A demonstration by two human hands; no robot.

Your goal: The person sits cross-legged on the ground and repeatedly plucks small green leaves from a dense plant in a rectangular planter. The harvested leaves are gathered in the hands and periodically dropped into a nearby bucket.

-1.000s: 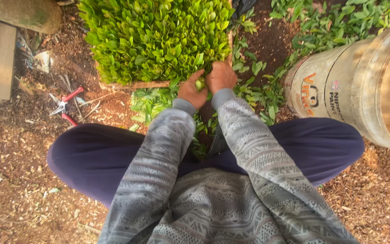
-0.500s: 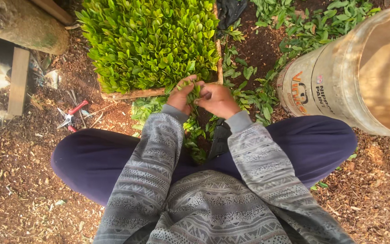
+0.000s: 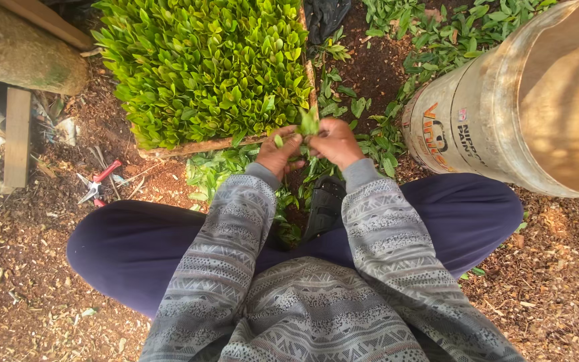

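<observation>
I sit cross-legged on the ground in dark trousers and a grey patterned sweater. My left hand [image 3: 277, 154] and my right hand [image 3: 335, 143] meet in front of me, both pinched on a small green leafy cutting [image 3: 307, 125]. They hover just past the near edge of a wooden tray [image 3: 189, 146] packed with dense green seedlings [image 3: 202, 64]. Loose green leaves [image 3: 219, 171] lie on the soil under my hands.
A large worn plastic bucket [image 3: 504, 114] stands at my right. Red-handled pruners [image 3: 96, 182] lie on the mulch at left, near a plank [image 3: 17, 137] and a log [image 3: 21, 53]. More small plants [image 3: 437, 33] grow in dark soil beyond the bucket.
My hands have drawn back from the tray's edge toward me and closed together on the cutting. The view has shifted slightly to the left.
</observation>
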